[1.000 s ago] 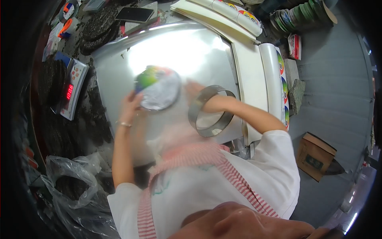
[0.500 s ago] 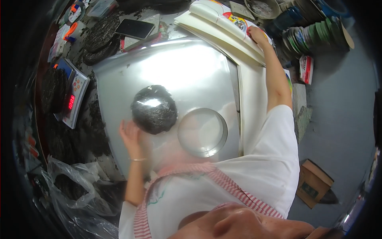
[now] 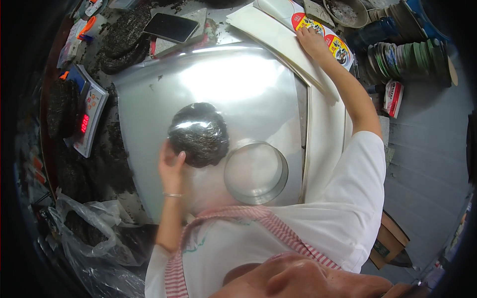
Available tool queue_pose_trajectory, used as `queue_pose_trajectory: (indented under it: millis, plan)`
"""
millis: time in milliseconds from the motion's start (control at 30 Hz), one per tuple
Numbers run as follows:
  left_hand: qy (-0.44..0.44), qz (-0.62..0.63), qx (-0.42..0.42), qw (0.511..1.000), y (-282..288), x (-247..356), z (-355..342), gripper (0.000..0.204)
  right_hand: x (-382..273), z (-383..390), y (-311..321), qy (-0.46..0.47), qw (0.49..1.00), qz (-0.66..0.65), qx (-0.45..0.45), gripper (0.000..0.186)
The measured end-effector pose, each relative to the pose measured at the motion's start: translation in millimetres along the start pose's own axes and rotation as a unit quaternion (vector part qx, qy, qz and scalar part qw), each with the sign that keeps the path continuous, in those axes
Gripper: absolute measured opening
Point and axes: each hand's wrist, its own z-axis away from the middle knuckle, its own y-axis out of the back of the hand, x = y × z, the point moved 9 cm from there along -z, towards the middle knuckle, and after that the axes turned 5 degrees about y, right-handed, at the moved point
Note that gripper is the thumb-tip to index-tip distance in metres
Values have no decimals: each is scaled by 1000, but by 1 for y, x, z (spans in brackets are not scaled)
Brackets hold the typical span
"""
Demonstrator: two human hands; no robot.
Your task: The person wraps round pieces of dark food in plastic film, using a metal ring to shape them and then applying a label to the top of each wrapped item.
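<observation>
A round, dark, lumpy cake in shiny clear film lies on a large glossy clear sheet. My left hand is at its lower left edge, thumb and fingers apart, seemingly touching the film. Some fingers are hidden by the cake's edge. Just right of the cake, a metal ring stands flat on the sheet. At the far right my right hand is on a white paper sheet with round red and yellow printed labels. Its fingers are bent together at one label's edge, and the thumb is hidden.
A digital scale with a dark cake on it stands at left. A phone lies at the back near more dark cakes. Clear plastic bags are at lower left; stacked discs and a small box are at right.
My left hand has moved slightly right, against the cake. My right hand has shifted left along the paper, and the curled sheet has flattened, showing more printed labels.
</observation>
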Motion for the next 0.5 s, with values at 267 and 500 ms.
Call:
queue_pose_trajectory:
  millis: [267,500]
  plan:
    - [1,-80,-12,997,9,1,-14,67,5,-21,-48,-62,963,168,-202,25]
    - [-3,-71,14,997,10,2,-12,66,28,-7,-3,39,991,-115,-64,21]
